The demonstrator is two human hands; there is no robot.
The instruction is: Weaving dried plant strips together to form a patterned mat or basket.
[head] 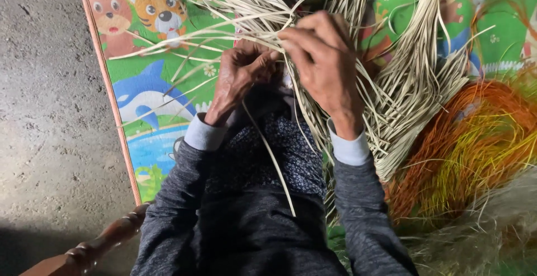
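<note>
My left hand (240, 77) and my right hand (321, 63) meet above my lap, both pinching pale flat straw strips (246, 7) that cross and fan out toward the top of the view. The right hand's fingers curl over the crossing point of the strips; the left hand grips strands just beside it. One loose strip (274, 158) hangs down across my dark patterned clothing. I wear grey sleeves with lighter cuffs.
A bundle of pale straw (417, 69) tied with a blue band lies at right, beside heaps of orange and yellow dyed strands (475, 141). A colourful animal-print mat (151, 57) covers the concrete floor (45, 113). A turned wooden piece (100, 245) sits at lower left.
</note>
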